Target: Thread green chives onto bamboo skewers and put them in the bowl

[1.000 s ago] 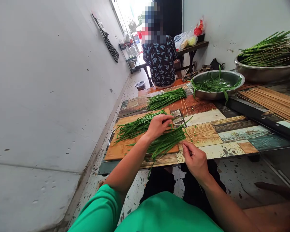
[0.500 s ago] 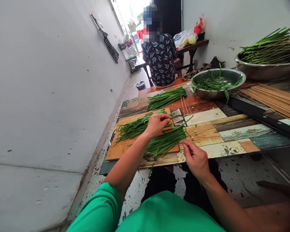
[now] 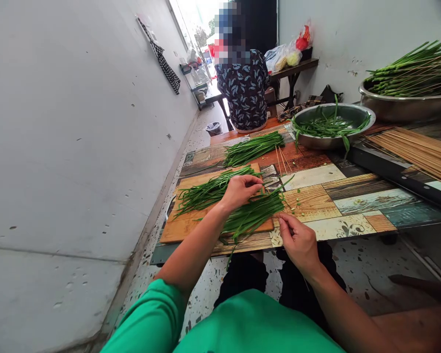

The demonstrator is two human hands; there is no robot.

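Observation:
My left hand (image 3: 239, 192) reaches over the wooden cutting board (image 3: 189, 226), its thumb and fingers pinched together by the cut ends of a pile of garlic chives (image 3: 206, 189). What lies between those fingertips is too small to make out. Nearer me, a second bunch of chives (image 3: 257, 212) lies along the board's front edge. My right hand (image 3: 297, 241) is closed at the table edge, just right of that bunch. It pinches a thin bamboo skewer (image 3: 307, 285), whose lower end shows beneath the hand.
Another chive bundle (image 3: 255, 148) lies behind the board beside a few loose skewers (image 3: 282, 161). To the right are a steel bowl of greens (image 3: 316, 143), a black-handled knife (image 3: 400, 177), a stack of skewers (image 3: 419, 152) and a large basin (image 3: 407, 109). A person (image 3: 244, 93) sits beyond.
My left hand has shifted slightly right and down over the chives, its fingers still pinched. My right hand has stayed almost in place.

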